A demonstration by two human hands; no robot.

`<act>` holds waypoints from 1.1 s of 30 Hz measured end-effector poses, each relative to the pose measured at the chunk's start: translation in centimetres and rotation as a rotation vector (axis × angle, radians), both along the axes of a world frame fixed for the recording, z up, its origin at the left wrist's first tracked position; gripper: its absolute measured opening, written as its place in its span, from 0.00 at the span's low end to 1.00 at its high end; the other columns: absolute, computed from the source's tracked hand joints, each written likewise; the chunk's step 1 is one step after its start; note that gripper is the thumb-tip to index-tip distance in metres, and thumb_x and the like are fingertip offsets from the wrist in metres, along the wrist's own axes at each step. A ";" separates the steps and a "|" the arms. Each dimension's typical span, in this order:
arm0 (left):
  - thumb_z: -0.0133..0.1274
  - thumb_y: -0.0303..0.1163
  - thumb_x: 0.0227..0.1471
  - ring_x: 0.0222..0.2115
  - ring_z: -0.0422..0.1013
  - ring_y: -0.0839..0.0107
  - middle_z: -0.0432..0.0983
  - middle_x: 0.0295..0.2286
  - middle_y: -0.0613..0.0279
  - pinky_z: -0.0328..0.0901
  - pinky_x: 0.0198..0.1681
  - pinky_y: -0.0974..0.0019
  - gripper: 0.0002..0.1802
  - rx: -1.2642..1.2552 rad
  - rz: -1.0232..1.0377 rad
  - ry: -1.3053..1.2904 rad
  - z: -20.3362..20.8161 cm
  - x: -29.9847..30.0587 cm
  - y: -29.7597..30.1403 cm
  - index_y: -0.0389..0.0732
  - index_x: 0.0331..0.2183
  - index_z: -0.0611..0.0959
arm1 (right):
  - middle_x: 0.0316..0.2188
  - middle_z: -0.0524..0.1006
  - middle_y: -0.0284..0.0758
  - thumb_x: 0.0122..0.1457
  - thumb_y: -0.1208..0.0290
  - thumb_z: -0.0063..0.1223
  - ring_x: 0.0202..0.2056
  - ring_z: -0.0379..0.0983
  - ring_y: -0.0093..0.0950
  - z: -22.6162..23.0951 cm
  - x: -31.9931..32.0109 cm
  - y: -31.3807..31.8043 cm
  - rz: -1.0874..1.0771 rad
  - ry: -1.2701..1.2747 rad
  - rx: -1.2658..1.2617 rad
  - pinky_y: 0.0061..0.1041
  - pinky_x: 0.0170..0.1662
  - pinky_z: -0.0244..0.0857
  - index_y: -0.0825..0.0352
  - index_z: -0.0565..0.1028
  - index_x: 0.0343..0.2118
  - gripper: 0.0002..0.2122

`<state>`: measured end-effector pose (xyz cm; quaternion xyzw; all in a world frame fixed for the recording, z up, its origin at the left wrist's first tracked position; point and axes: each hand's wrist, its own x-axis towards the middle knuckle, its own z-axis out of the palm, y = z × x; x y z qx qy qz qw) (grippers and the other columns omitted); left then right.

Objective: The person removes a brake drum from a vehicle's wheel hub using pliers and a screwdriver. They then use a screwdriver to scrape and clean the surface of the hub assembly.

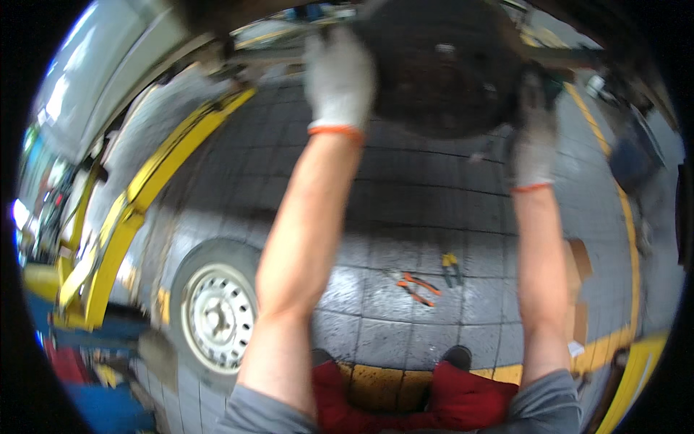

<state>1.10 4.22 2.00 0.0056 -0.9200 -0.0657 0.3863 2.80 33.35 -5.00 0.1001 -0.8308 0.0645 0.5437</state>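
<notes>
A large dark round metal part (448, 79) hangs under the raised car at the top of the view; its exact kind does not show. My left hand (340, 79), in a whitish glove with an orange cuff, is raised against its left side with the fingers closed, blurred and partly hidden. Along the right edge, my right hand (533, 134), in a dirtier grey glove, grips the part with its fingers pointing up. Below on the tiles lie orange-handled pliers (419, 289) and a yellow-and-black pair of pliers (452, 270).
A wheel with a white steel rim (219, 318) is on the floor at left. Yellow lift arms (137, 199) reach under the light-coloured car body (108, 72). Another yellow lift piece (636, 383) is at lower right, near a cardboard box (575, 271). My shoes stand by a yellow floor line.
</notes>
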 end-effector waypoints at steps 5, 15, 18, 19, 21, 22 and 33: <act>0.43 0.41 0.66 0.58 0.64 0.45 0.68 0.57 0.37 0.56 0.63 0.47 0.26 0.468 -0.126 -0.123 1.1 -3.3 4.3 0.31 0.55 0.73 | 0.65 0.69 0.38 0.73 0.57 0.44 0.66 0.63 0.34 -1.6 -3.2 3.5 0.725 -0.267 -0.941 0.33 0.69 0.56 0.62 0.68 0.66 0.23; 0.43 0.42 0.67 0.64 0.57 0.41 0.62 0.62 0.33 0.53 0.68 0.51 0.33 1.147 -0.320 0.047 2.8 -0.4 6.0 0.26 0.63 0.65 | 0.64 0.69 0.37 0.72 0.54 0.47 0.66 0.62 0.33 1.2 -2.1 2.1 0.868 -0.411 -1.135 0.33 0.69 0.55 0.63 0.67 0.66 0.25; 0.41 0.46 0.68 0.65 0.57 0.43 0.61 0.63 0.36 0.51 0.69 0.51 0.34 1.113 -0.346 -0.008 2.1 -2.7 6.8 0.28 0.63 0.65 | 0.64 0.69 0.37 0.71 0.53 0.48 0.66 0.61 0.32 2.5 -1.4 2.7 0.902 -0.401 -1.169 0.33 0.68 0.54 0.63 0.67 0.66 0.26; 0.39 0.47 0.69 0.66 0.56 0.45 0.60 0.64 0.38 0.50 0.70 0.49 0.35 1.073 -0.346 -0.140 2.7 -1.7 5.7 0.28 0.64 0.65 | 0.64 0.69 0.36 0.71 0.53 0.48 0.66 0.61 0.32 3.7 0.0 2.6 0.907 -0.407 -1.180 0.33 0.68 0.54 0.63 0.67 0.66 0.26; 0.44 0.38 0.63 0.52 0.71 0.44 0.77 0.49 0.41 0.60 0.61 0.48 0.23 -0.166 -0.034 -0.194 0.4 -4.4 4.6 0.32 0.52 0.78 | 0.64 0.69 0.36 0.71 0.52 0.49 0.66 0.61 0.32 4.1 0.6 1.6 0.930 -0.411 -1.229 0.33 0.68 0.54 0.63 0.67 0.66 0.26; 0.46 0.35 0.59 0.45 0.73 0.46 0.79 0.42 0.43 0.66 0.53 0.47 0.18 0.130 -0.099 0.019 -0.1 -4.7 3.9 0.34 0.44 0.81 | 0.64 0.68 0.36 0.71 0.52 0.49 0.66 0.61 0.32 5.4 1.6 0.6 0.944 -0.396 -1.241 0.33 0.68 0.54 0.63 0.67 0.66 0.27; 0.42 0.31 0.66 0.58 0.67 0.49 0.73 0.54 0.42 0.63 0.61 0.58 0.17 0.537 -0.258 0.151 0.7 -2.4 1.7 0.37 0.53 0.75 | 0.60 0.72 0.39 0.67 0.45 0.52 0.57 0.71 0.33 5.6 1.5 -1.0 1.057 -0.346 -1.326 0.32 0.57 0.67 0.68 0.64 0.66 0.35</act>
